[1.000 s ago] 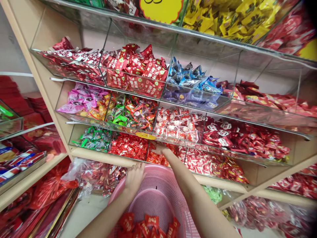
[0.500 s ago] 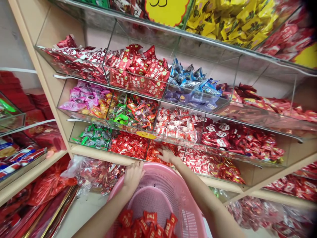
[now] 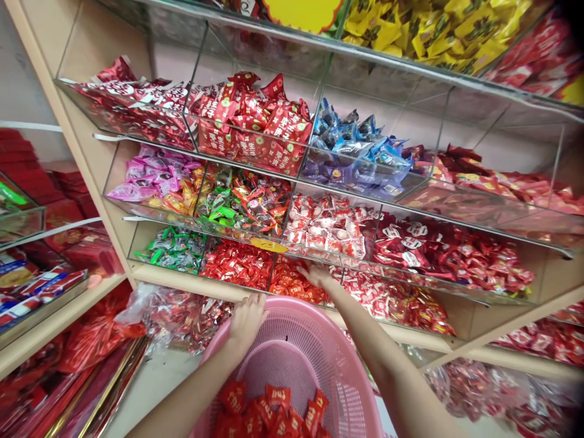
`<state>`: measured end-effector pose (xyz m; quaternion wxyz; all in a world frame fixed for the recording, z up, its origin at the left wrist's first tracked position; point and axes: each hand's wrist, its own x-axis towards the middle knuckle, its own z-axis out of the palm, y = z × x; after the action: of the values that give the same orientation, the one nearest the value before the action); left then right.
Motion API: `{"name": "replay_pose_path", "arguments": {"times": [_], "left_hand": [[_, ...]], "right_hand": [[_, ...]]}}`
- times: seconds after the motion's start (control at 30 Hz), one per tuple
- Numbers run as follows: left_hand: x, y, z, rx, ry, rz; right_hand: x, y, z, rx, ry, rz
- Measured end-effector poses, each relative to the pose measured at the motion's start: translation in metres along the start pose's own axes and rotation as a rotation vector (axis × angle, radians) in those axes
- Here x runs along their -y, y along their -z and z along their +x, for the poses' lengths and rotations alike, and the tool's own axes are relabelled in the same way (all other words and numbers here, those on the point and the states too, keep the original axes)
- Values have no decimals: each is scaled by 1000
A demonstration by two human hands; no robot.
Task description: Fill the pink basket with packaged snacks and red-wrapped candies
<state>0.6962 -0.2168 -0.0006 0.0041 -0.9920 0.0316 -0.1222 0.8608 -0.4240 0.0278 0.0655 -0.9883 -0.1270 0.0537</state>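
Note:
My left hand (image 3: 246, 319) grips the far rim of a pink plastic basket (image 3: 314, 359), fingers curled over the edge. Several red wrapped candies (image 3: 269, 410) lie in the basket's bottom. My right hand (image 3: 314, 275) reaches into the lowest clear bin, resting on a pile of small orange-red wrapped candies (image 3: 292, 286). Its fingers lie down among the wrappers and are partly hidden by the bin above, so whether they hold any I cannot tell.
Clear acrylic bins hold candies in rows: green (image 3: 173, 249), red (image 3: 235, 264), mixed green-and-red (image 3: 241, 204), pink (image 3: 150, 179), white-and-red (image 3: 326, 225), blue (image 3: 356, 152), yellow (image 3: 410, 27) on top. A wooden shelf edge (image 3: 182, 283) runs below. Bagged sweets (image 3: 182, 319) sit underneath.
My right hand has shifted a little to the right inside the bottom bin, staying on the orange-red candies. The left hand keeps its hold on the basket rim.

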Motion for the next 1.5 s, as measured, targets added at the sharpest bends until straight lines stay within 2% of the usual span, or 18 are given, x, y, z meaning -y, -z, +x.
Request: {"name": "replay_pose_path", "arguments": {"times": [0.17,0.37,0.6,1.2,1.5], "left_hand": [[3,-4,-1,-18,-1,3],[3,-8,0,-23,-20,11],[1,-5,1,-11,-17,25],[2,-9,0,-30,-15,39],[3,-6,-1,-7,-9,6]], "right_hand": [[-1,-14,8,66,-102,24],[-1,-14,-11,115,-19,20],[15,-21,-35,139,34,-18],[22,-15,-39,-13,126,-68],[19,-7,-36,-132,27,-18]]}}
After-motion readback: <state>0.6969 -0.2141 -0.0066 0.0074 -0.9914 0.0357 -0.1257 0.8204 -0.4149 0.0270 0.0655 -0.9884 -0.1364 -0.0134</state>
